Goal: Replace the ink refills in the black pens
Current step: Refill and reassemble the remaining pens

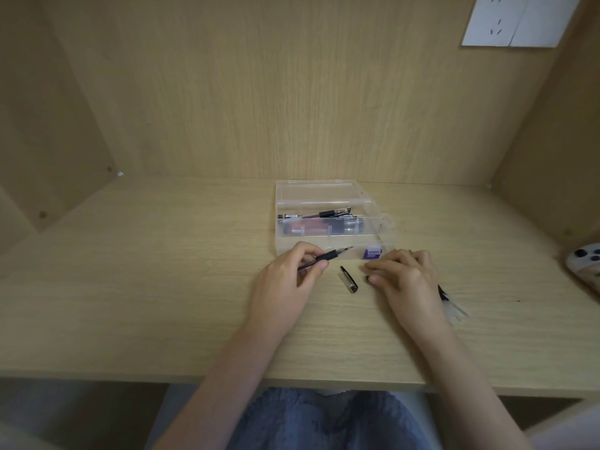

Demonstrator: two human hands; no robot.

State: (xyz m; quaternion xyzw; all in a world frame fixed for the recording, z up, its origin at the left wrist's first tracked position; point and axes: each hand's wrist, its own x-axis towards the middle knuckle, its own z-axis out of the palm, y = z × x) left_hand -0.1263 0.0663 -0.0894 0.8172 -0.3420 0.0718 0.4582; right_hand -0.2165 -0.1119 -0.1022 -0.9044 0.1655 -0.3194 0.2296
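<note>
Left hand (285, 280) pinches a black pen (328, 255) pointing upper right, its cap (349, 279) lying on the tabletop (162, 287) between it and the relaxed right hand (406, 280).

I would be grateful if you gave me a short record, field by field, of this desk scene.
left hand: pinches a black pen, tip pointing toward the box
right hand: on the desk, fingertips at a small dark piece; grip unclear
pen cap: lies on the desk between the hands
clear box: open, more pens inside
phone: at the right edge of the view
</note>
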